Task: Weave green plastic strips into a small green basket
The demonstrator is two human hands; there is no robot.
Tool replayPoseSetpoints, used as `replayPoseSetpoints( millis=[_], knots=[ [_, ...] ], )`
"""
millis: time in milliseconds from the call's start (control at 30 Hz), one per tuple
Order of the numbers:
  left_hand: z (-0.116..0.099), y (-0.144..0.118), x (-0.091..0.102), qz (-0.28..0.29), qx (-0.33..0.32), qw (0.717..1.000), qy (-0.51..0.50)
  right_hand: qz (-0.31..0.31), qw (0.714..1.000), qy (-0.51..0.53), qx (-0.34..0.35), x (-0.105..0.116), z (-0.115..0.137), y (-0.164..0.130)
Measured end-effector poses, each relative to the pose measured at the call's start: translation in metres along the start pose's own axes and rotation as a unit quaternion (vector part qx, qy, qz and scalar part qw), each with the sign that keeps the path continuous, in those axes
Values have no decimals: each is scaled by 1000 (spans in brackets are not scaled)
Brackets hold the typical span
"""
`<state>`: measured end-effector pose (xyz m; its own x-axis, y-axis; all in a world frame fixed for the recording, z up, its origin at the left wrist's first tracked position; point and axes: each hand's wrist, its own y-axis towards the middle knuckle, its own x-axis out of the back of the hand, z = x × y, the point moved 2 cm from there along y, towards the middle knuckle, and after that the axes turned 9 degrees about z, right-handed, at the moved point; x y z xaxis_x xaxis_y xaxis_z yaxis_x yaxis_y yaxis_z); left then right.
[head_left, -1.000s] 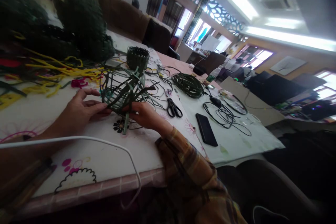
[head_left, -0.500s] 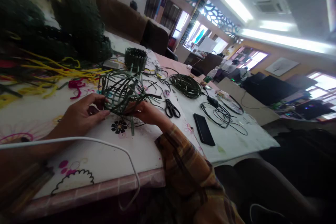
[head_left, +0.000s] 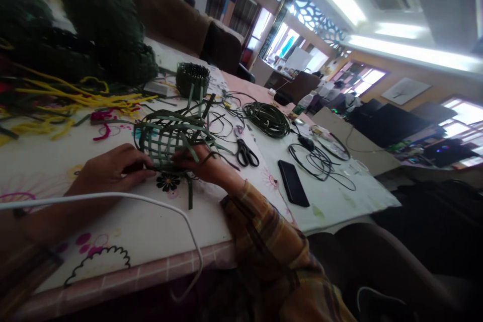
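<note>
A half-woven basket (head_left: 160,138) of flat dark green strips lies on its side on the flowered tablecloth, loose strip ends sticking out to the right and upward. My left hand (head_left: 116,168) pinches the basket's near left edge between thumb and fingers. From the right, my right hand (head_left: 204,161) reaches in among the loose strips, its fingers closed at the basket's open side and partly hidden by them. One strip hangs down toward me below the right hand. Behind stands a finished-looking woven green basket (head_left: 192,79).
Black-handled scissors (head_left: 247,153) lie right of my right hand, with a dark phone (head_left: 293,183) and a coil of green strip (head_left: 267,119) beyond. Yellow strips (head_left: 75,94) and a dark green heap (head_left: 105,25) fill the left. A white cable (head_left: 151,200) crosses in front of my left forearm.
The basket has turned in my hands, so its loose strips now spread more upright and its lattice side faces me more. Both hands stay at it; the view has shifted slightly.
</note>
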<state>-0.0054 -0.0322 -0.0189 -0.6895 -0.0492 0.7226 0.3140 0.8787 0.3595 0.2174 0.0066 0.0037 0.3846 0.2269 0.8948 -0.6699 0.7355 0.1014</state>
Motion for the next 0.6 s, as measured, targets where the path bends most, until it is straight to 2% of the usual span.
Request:
replayPoseSetpoints(
  millis=[133, 267, 333, 467, 533, 600],
  knots=[
    [0, -2, -1, -13, -29, 998, 55, 55, 996, 71, 0, -2, 1, 4],
    [1, -5, 2, -54, -55, 992, 104, 85, 985, 150, 22, 5, -3, 4],
    [-1, -6, 4, -76, -61, 988, 119, 79, 972, 216, 47, 4, -7, 3],
    [-3, -9, 6, -118, -94, 977, 150, 58, 929, 356, 82, -9, -15, 5],
    [-4, -11, 6, -140, -140, 966, 164, 46, 927, 362, 84, -15, -15, 7],
    [-4, -12, 6, -156, -175, 956, 179, 27, 939, 332, 85, -16, -13, 7]
  ],
)
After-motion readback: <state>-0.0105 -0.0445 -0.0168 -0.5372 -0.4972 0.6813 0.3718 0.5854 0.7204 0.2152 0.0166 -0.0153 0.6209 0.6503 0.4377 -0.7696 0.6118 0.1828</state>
